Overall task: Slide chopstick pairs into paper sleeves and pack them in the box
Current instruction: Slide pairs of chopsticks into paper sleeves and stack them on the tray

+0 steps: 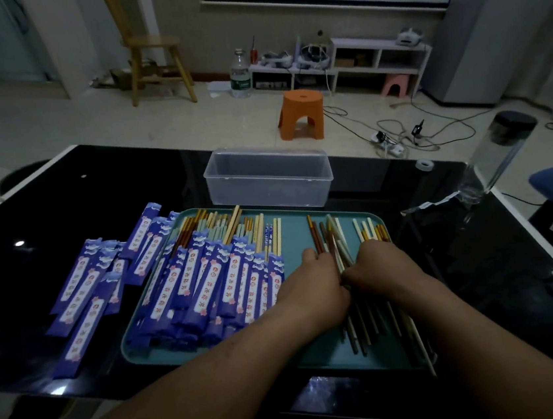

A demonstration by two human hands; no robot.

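Observation:
A teal tray [297, 238] lies on the black glass table. Its left half holds several chopstick pairs in blue paper sleeves [208, 286]. Loose brown, green and cream chopsticks [331, 237] lie on its right half. My left hand [317, 280] and my right hand [383, 264] sit side by side over the loose pile, fingers curled down among the sticks; which sticks each one holds is hidden. Empty blue sleeves [84, 293] lie on the table left of the tray. A clear plastic box [268, 176] stands empty behind the tray.
A clear bottle with a black cap [499, 153] stands at the table's right edge, a crumpled plastic wrapper [440, 204] beside it. A small roll of tape [424, 165] lies at the far edge. An orange stool [300, 113] and cables are on the floor beyond.

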